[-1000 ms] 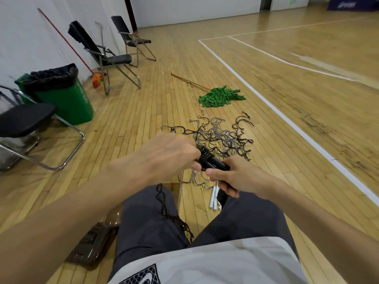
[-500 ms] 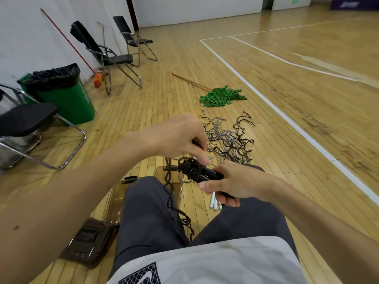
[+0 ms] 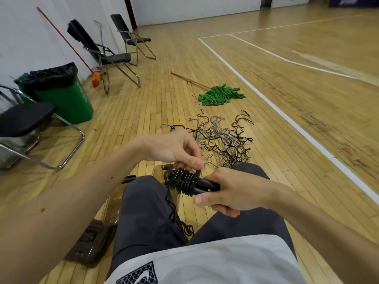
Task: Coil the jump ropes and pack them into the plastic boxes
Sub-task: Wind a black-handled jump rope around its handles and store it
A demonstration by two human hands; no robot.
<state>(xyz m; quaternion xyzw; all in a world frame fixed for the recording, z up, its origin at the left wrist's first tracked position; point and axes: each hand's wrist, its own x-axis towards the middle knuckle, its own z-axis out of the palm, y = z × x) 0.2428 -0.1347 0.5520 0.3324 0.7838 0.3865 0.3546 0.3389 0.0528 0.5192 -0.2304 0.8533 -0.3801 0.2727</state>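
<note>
**Winding in hand, tail not yet taken up**

The black jump rope [image 3: 183, 181] is held in the air above the lap, between the knees, and not on the floor [image 3: 143, 111]. Its cord is wound in close turns round the paired black handles [image 3: 207, 185]. The near ends of the handles are gripped by the right hand [image 3: 235, 191], whose fingers [image 3: 202, 200] are clenched round them. Just above the coil the cord is pinched by the left hand [image 3: 174, 148], its fingers [image 3: 197, 163] closed on the strand. A loose tail [image 3: 171, 210] of the same cord is left hanging from the coil across the left thigh.

The step is judged to be the coiling of this one rope, well advanced but unfinished. For the next move, the strand would need to be carried round the handles again under light tension. Each turn would be laid beside the last until the tail is used up. The end would then have to be tucked in so that the coil does not spring apart.

A clear plastic box [image 3: 114, 208] is seen on the floor beneath the left leg. A darker box [image 3: 90, 242] lies just beside it, nearer the body; what it holds cannot be told. Further out, a tangled pile of ropes [image 3: 221, 140] lies on the floor ahead of the knees, so most of the packing is judged to remain.
</note>
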